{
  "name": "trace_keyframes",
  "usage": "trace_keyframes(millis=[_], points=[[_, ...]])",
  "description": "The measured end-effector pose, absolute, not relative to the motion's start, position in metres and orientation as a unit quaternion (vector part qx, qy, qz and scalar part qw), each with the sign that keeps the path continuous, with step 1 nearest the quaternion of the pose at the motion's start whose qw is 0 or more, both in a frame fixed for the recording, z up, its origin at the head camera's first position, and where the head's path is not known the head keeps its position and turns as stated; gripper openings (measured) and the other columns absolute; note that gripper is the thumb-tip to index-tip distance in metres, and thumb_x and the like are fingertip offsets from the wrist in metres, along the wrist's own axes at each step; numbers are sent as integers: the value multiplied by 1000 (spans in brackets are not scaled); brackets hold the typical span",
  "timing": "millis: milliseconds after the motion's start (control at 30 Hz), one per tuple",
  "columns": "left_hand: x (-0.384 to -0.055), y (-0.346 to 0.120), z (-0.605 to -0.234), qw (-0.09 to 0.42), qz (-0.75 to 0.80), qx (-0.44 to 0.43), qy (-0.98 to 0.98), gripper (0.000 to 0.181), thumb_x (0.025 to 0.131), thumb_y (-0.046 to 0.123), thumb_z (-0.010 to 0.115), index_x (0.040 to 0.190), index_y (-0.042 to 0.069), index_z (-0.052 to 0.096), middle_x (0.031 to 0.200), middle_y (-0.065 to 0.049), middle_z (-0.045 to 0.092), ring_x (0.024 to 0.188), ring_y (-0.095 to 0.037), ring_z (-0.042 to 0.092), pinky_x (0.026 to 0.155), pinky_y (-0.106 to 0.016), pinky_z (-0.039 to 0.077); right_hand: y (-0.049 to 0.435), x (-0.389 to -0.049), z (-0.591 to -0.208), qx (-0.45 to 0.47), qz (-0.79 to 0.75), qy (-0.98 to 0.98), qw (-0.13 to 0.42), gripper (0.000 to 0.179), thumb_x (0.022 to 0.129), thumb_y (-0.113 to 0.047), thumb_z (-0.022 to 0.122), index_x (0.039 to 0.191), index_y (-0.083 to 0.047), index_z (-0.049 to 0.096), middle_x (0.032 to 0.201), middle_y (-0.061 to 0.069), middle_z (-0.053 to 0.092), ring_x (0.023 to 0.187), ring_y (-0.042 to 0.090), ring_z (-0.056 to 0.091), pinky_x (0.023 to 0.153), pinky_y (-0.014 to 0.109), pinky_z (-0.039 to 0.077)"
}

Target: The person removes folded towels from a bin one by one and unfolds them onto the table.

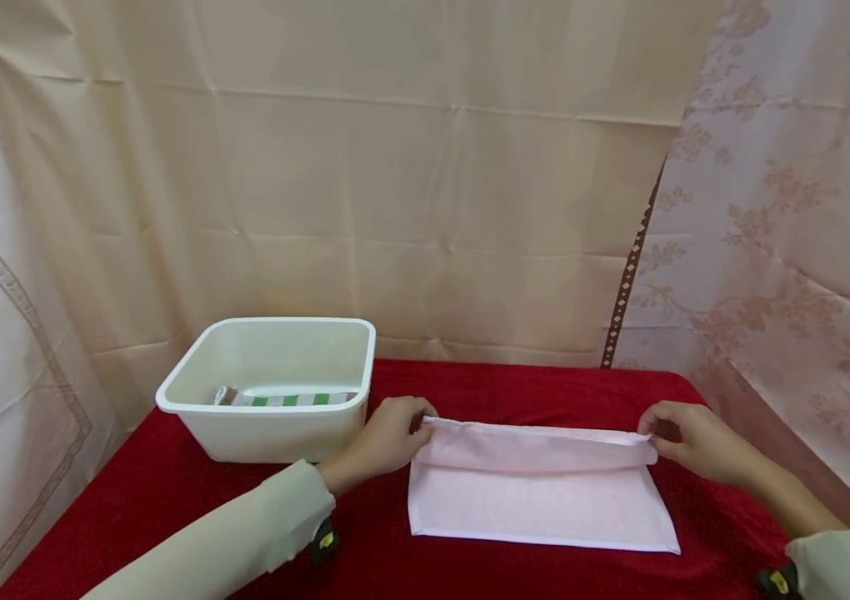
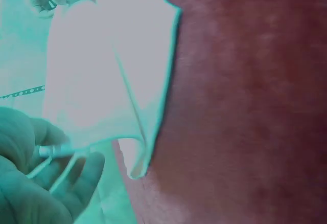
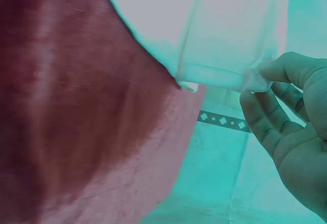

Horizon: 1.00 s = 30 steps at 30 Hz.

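A pale pink cloth (image 1: 537, 500) with white hemmed edges lies on the red table cover, its far edge lifted and folded over toward the near side. My left hand (image 1: 393, 435) pinches the far left corner between thumb and fingers. At the far right corner, my right hand (image 1: 702, 442) pinches the hem the same way. The left wrist view shows the cloth (image 2: 102, 70) hanging from the left fingers (image 2: 87, 183). In the right wrist view the raised corner is gripped by thumb and fingers (image 3: 258, 116).
A white plastic basin (image 1: 275, 433) stands at the back left, just beyond my left forearm. Inside it lies a green-and-white checked cloth (image 1: 297, 401). The red velvet cover (image 1: 485, 383) spans the table, with beige curtains (image 1: 395, 208) hanging behind.
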State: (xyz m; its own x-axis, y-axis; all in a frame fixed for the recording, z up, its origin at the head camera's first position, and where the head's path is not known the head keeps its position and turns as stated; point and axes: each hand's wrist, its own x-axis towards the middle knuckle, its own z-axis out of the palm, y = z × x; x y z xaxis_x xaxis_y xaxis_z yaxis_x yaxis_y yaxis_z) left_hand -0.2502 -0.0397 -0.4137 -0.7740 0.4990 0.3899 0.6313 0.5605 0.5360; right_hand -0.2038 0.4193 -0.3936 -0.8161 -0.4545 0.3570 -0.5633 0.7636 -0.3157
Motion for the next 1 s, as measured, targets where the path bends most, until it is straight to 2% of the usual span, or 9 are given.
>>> trace_keyframes(millis=[200, 433, 600, 800, 900, 1000], points=[[-263, -24, -402, 91, -357, -214, -904, 10, 93, 7, 67, 98, 7, 75, 80, -1, 69, 67, -12, 56, 60, -26, 50, 418, -225, -385, 235, 190, -948, 104, 26, 82, 6, 77, 90, -17, 68, 85, -11, 63, 77, 1, 55, 66, 28, 54], [-277, -9, -391, 90, -338, -127, -928, 15, 94, 10, 64, 103, 10, 76, 97, -5, 75, 84, -22, 69, 70, -39, 59, 412, -249, -377, 182, 182, -965, 53, 16, 86, 0, 75, 92, -14, 70, 87, -5, 67, 80, 13, 59, 69, 27, 54], [-294, 0, -390, 90, -333, -77, -935, 16, 94, 10, 61, 102, 11, 76, 101, -6, 75, 87, -26, 69, 71, -41, 60, 411, -267, -373, 176, 176, -968, 43, 13, 87, 0, 73, 92, -11, 69, 86, -4, 66, 80, 14, 59, 69, 32, 53], [-313, 4, -387, 91, -362, -46, -927, 19, 93, 7, 60, 99, 10, 78, 102, -11, 74, 85, -30, 69, 72, -44, 59, 409, -284, -369, 172, 183, -967, 45, 8, 89, 1, 70, 92, -7, 70, 85, 2, 67, 79, 17, 60, 69, 36, 53], [-320, 6, -386, 113, -368, -53, -922, 21, 90, 4, 59, 92, 11, 79, 97, -12, 74, 82, -32, 68, 69, -45, 57, 407, -290, -365, 170, 186, -966, 51, 8, 89, 2, 68, 94, -4, 70, 85, 5, 68, 79, 19, 62, 68, 36, 54], [-327, 7, -384, 141, -375, -70, -914, 26, 89, 0, 58, 94, 12, 81, 99, -10, 76, 86, -34, 68, 72, -46, 56, 407, -296, -363, 172, 188, -965, 69, 9, 88, 5, 67, 93, -3, 69, 83, 5, 68, 77, 19, 62, 66, 35, 54]])
